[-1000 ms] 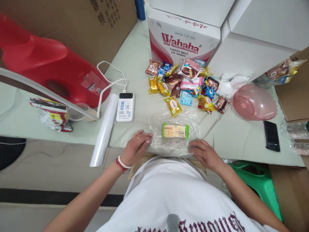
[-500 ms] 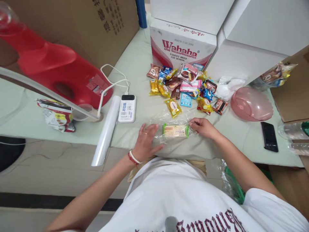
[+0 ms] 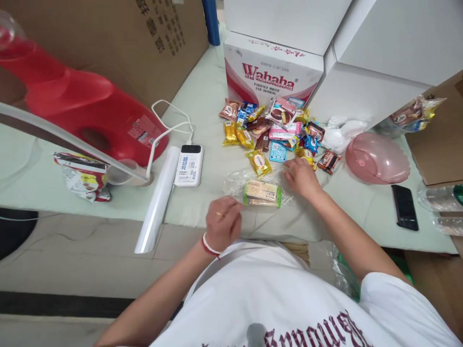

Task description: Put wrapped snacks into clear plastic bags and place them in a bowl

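A green-edged cracker packet (image 3: 262, 193) lies wrapped in a sheet of clear plastic film (image 3: 235, 183) near the table's front edge. My left hand (image 3: 223, 222) hovers just left of and below the packet, fingers curled in loosely, with nothing visible in them. My right hand (image 3: 301, 177) rests on the table just right of the packet, fingers bent down at the film's far right corner, beside a yellow snack (image 3: 306, 155). What it grips, if anything, is hidden.
A heap of small snack packets (image 3: 269, 127) lies before a Wahaha carton (image 3: 271, 72). A film roll (image 3: 157, 200), a power bank (image 3: 188, 165), a red jug (image 3: 83, 111), a pink bowl (image 3: 377, 157) and a black phone (image 3: 404, 207) sit around.
The film went from spread flat to folded over the packet. My right hand moved from the near edge to the far right corner; my left hand drew back and curled.
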Action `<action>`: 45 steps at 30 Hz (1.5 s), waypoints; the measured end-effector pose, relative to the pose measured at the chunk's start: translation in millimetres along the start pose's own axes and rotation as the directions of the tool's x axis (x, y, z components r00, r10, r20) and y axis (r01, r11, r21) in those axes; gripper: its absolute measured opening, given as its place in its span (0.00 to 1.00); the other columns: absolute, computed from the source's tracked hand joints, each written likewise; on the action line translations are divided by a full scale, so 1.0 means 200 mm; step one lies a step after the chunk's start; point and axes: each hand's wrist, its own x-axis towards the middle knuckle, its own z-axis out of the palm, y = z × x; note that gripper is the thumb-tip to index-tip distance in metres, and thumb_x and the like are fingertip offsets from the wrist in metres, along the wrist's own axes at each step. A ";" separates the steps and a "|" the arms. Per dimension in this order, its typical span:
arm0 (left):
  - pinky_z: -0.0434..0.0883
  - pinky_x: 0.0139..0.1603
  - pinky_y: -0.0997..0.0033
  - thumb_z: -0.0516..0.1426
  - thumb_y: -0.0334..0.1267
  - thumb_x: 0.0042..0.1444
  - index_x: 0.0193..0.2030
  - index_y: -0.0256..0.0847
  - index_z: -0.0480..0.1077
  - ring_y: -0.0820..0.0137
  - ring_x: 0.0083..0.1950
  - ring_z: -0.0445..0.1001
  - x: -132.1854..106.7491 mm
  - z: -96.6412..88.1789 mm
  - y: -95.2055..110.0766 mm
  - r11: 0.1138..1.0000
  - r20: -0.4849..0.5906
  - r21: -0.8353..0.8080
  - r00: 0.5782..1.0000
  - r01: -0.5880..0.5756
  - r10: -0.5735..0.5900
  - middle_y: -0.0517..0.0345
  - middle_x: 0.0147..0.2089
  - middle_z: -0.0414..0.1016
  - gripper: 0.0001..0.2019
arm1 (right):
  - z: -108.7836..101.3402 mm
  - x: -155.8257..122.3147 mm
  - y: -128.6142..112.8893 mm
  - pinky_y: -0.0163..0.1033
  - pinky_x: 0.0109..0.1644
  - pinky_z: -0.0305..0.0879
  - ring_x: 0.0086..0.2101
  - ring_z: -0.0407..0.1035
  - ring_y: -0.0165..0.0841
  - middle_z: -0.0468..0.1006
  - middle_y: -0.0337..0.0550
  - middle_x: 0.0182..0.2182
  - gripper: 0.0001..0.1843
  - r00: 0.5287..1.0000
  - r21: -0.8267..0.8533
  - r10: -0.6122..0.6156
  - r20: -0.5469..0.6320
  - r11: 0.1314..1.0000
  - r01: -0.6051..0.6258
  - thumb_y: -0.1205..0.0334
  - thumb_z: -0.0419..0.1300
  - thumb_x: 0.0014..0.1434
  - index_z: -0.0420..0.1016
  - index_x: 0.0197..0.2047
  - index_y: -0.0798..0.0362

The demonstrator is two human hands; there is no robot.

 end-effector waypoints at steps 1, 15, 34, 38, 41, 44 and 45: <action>0.71 0.57 0.53 0.51 0.34 0.64 0.49 0.45 0.76 0.58 0.56 0.76 0.02 0.03 0.04 0.997 0.088 -0.011 0.994 -0.071 0.071 0.47 0.48 0.80 0.13 | 0.01 0.03 -0.04 0.46 0.60 0.62 0.55 0.66 0.48 0.76 0.59 0.56 0.24 1.000 -0.017 -0.024 0.018 1.000 0.024 0.58 0.53 0.69 0.72 0.64 0.59; 0.67 0.50 0.56 0.53 0.32 0.68 0.57 0.41 0.76 0.59 0.58 0.73 0.11 0.18 0.13 0.960 0.473 0.147 0.869 -0.237 0.142 0.50 0.59 0.80 0.15 | 0.08 -0.02 -0.02 0.34 0.32 0.58 0.26 0.64 0.29 0.75 0.37 0.25 0.20 0.943 0.672 -0.158 0.291 0.736 -0.084 0.47 0.60 0.63 0.82 0.37 0.57; 0.70 0.64 0.52 0.60 0.34 0.52 0.70 0.33 0.63 0.54 0.63 0.72 0.33 0.21 -0.12 0.942 0.312 -0.107 0.910 0.318 -0.272 0.41 0.66 0.73 0.36 | 0.14 -0.49 -0.18 0.37 0.39 0.57 0.37 0.69 0.35 0.76 0.43 0.40 0.31 0.802 -0.047 -0.534 0.269 0.824 0.564 0.71 0.54 0.69 0.62 0.73 0.44; 0.70 0.62 0.56 0.60 0.34 0.52 0.66 0.35 0.69 0.54 0.58 0.75 0.47 0.25 -0.11 0.933 0.480 -0.075 0.833 0.352 -0.276 0.47 0.54 0.82 0.32 | 0.13 -0.48 -0.18 0.37 0.38 0.56 0.37 0.69 0.35 0.76 0.43 0.40 0.31 0.802 -0.052 -0.526 0.285 0.826 0.561 0.71 0.53 0.70 0.62 0.74 0.44; 0.73 0.52 0.62 0.62 0.33 0.48 0.51 0.41 0.80 0.58 0.45 0.78 0.51 0.26 -0.10 0.877 0.578 -0.139 0.757 0.460 -0.305 0.55 0.36 0.84 0.22 | 0.14 -0.48 -0.17 0.36 0.38 0.56 0.37 0.69 0.34 0.76 0.43 0.40 0.31 0.808 -0.037 -0.516 0.286 0.836 0.547 0.71 0.53 0.70 0.62 0.74 0.44; 0.71 0.40 0.68 0.64 0.36 0.44 0.35 0.40 0.82 0.67 0.34 0.75 0.52 0.24 -0.13 0.613 0.555 -0.359 0.689 0.704 -0.466 0.58 0.30 0.81 0.10 | 0.15 -0.48 -0.16 0.36 0.37 0.55 0.36 0.68 0.34 0.76 0.42 0.39 0.31 0.813 -0.006 -0.513 0.276 0.845 0.535 0.71 0.53 0.70 0.63 0.73 0.42; 0.69 0.35 0.70 0.66 0.37 0.43 0.33 0.40 0.81 0.70 0.30 0.73 0.52 0.22 -0.14 0.489 0.536 -0.441 0.658 0.753 -0.529 0.58 0.28 0.80 0.09 | 0.15 -0.48 -0.16 0.35 0.37 0.55 0.36 0.68 0.33 0.76 0.42 0.39 0.31 0.813 0.007 -0.516 0.270 0.845 0.534 0.71 0.53 0.70 0.63 0.73 0.41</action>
